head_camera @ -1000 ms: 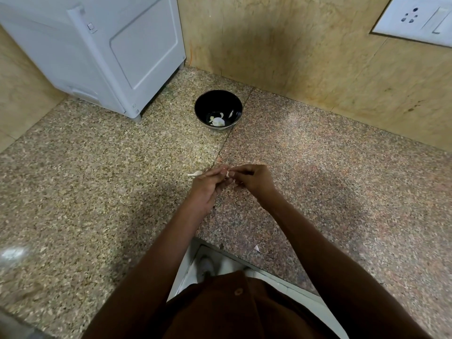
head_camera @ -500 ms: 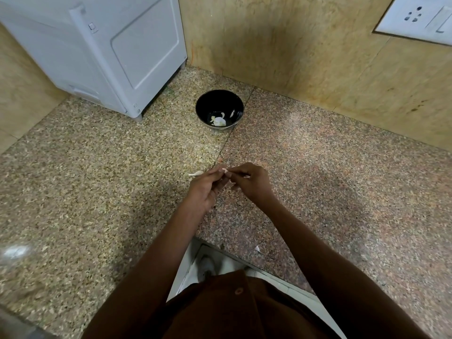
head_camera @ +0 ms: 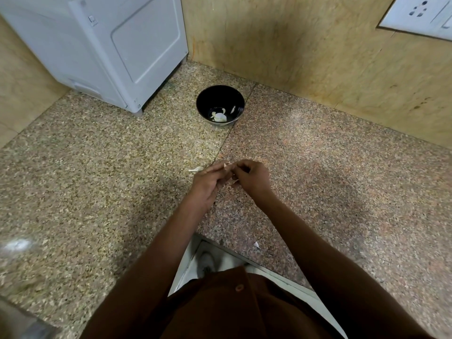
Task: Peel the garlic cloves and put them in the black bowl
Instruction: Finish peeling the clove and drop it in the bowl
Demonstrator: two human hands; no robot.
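**Both hands pinching a garlic clove, black bowl beyond**

Left hand (head_camera: 210,183) and right hand (head_camera: 252,178) together above the tabletop (head_camera: 97,192), fingertips meeting. Grip of each hand narrow, fingers curled in around a small garlic clove (head_camera: 228,167), of which only a pale sliver shows between the fingertips. How much skin is left on it: cannot tell. Both hands well clear of the walls, over the seam where the tan speckled slab meets the pinkish one.

Just left of the left fingertips, lying on the tabletop: a pale scrap of peel or a clove (head_camera: 196,169), too small to tell which. Nearer the body, close to the tabletop edge: a small white bit of peel (head_camera: 256,244).

Farther out, toward the corner and straight beyond the hands: the black bowl (head_camera: 220,99), upright, sitting on the seam, well apart from the hands. Inside it, at the bottom: a few pale pieces (head_camera: 219,116), one rounded lump and some thin curved slivers, most of the dark inside bare.

Left of the bowl, near but not touching: a white appliance (head_camera: 110,50) standing on the tabletop. Behind: tan stone walls (head_camera: 293,45), with a white socket plate (head_camera: 420,15) at upper right.
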